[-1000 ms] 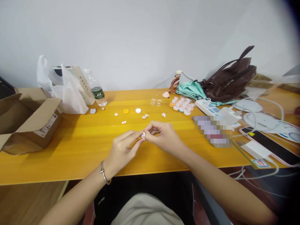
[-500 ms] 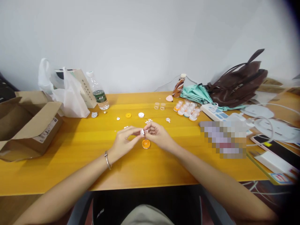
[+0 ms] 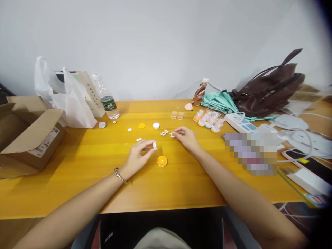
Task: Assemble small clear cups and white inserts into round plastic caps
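With your left hand point(image 3: 138, 156) pinching the small white piece point(image 3: 154, 145) near the orange disc point(image 3: 162, 160) and your right hand point(image 3: 188, 139) grasping the thin white part point(image 3: 172, 135) beside the openwork pieces point(image 3: 164, 132), use light fingertip pressure so neither bends.

Left hand point(image 3: 139, 156) pinching, bracelet wrist and all, right hand point(image 3: 187, 139) pinching too, forearms angled inward, hands apart.
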Demonstrator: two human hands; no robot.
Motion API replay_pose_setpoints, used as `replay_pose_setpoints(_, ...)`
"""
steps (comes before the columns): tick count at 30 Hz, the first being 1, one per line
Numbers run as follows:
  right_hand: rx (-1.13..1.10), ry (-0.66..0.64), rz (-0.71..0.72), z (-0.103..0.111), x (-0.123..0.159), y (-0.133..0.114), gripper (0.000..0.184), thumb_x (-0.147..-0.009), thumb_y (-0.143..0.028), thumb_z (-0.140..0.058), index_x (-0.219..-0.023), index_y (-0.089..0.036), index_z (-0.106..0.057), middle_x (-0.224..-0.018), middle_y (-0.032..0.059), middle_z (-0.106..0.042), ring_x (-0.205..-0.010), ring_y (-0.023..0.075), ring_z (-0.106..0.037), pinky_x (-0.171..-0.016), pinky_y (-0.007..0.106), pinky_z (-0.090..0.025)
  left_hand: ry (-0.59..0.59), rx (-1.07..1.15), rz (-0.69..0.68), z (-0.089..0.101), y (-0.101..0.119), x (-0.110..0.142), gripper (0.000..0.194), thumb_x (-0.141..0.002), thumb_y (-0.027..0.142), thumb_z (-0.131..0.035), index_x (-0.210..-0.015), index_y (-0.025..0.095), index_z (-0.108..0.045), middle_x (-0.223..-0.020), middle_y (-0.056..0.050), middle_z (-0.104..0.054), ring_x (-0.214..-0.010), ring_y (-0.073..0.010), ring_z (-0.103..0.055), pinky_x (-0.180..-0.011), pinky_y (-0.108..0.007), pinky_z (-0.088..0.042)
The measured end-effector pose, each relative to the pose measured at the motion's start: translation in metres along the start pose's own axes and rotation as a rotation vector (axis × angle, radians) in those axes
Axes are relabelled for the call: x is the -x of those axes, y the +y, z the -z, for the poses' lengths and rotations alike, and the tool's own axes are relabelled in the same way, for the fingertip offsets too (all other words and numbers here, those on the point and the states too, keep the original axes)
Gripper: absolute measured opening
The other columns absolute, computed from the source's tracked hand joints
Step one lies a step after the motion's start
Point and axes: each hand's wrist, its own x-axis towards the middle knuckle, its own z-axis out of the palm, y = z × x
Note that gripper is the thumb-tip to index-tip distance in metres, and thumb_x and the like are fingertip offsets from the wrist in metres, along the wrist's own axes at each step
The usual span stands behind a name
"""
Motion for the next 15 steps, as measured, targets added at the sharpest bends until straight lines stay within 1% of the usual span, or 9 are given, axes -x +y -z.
replay_pose_setpoints(2, 0.120, 0.008, 0.040, -0.002, -0.006, 0.007, 0.015, -0.063, -0.031, -0.064, -0.066, -0.018, -0.057, -0.062, -0.0009, -0.059, -0.059, 0.0119, -0.053, -0.060, 0.025, -0.041, -0.009, 0.048, 0.066, -0.003, -0.003, 0.000, 0.022, -0.079, 0.028, -0.059, -0.097, 0.017, -0.063, -0.093, -0.005, -0.064, -0.084, -0.0137, -0.062, -0.078, -0.026, -0.052)
replay_pose_setpoints(3, 0.146, 0.013, 0.048, -0.004, -0.007, 0.010, 0.014, -0.061, -0.030, -0.065, -0.065, -0.018, -0.059, -0.061, -0.0014, -0.057, -0.058, 0.0118, -0.051, -0.059, 0.025, -0.040, -0.010, 0.067, 0.093, -0.004, -0.004, 0.000, 0.022, -0.079, 0.029, -0.060, -0.098, 0.017, -0.063, -0.093, -0.005, -0.064, -0.085, -0.0141, -0.062, -0.078, -0.026, -0.052)
replay_pose_setpoints(7, 0.180, 0.012, 0.041, -0.011, -0.010, 0.014, 0.012, -0.061, -0.029, -0.065, -0.065, -0.018, -0.061, -0.056, -0.0025, -0.056, -0.054, 0.0106, -0.046, -0.056, 0.024, -0.037, -0.021, 0.139, 0.164, -0.004, -0.007, 0.001, 0.022, -0.077, 0.028, -0.061, -0.096, 0.017, -0.064, -0.094, -0.005, -0.065, -0.086, -0.0146, -0.062, -0.079, -0.027, -0.051)
replay_pose_setpoints(11, 0.161, 0.021, 0.032, -0.010, -0.011, 0.010, 0.021, -0.065, -0.036, -0.064, -0.071, -0.017, -0.060, -0.060, -0.0020, -0.057, -0.056, 0.0105, -0.049, -0.057, 0.024, -0.039, -0.035, 0.202, 0.212, -0.003, -0.006, 0.000, 0.024, -0.076, 0.029, -0.062, -0.096, 0.016, -0.064, -0.094, -0.006, -0.066, -0.087, -0.0151, -0.061, -0.082, -0.029, -0.050)
replay_pose_setpoints(13, 0.099, 0.037, 0.029, -0.008, -0.006, 0.005, 0.025, -0.068, -0.040, -0.061, -0.074, -0.016, -0.058, -0.059, -0.0029, -0.054, -0.054, 0.0100, -0.048, -0.054, 0.023, -0.038, -0.027, 0.240, 0.238, -0.002, -0.004, 0.000, 0.024, -0.076, 0.029, -0.063, -0.096, 0.016, -0.064, -0.094, -0.006, -0.066, -0.087, -0.0149, -0.062, -0.084, -0.029, -0.050)
replay_pose_setpoints(15, -0.002, 0.017, 0.039, -0.008, 0.003, -0.004, 0.026, -0.071, -0.043, -0.059, -0.075, -0.017, -0.057, -0.058, -0.0036, -0.052, -0.053, 0.0094, -0.047, -0.052, 0.022, -0.037, -0.020, 0.287, 0.278, -0.001, 0.001, 0.000, 0.026, -0.075, 0.029, -0.064, -0.097, 0.015, -0.065, -0.096, -0.007, -0.067, -0.086, -0.0147, -0.062, -0.084, -0.029, -0.049)
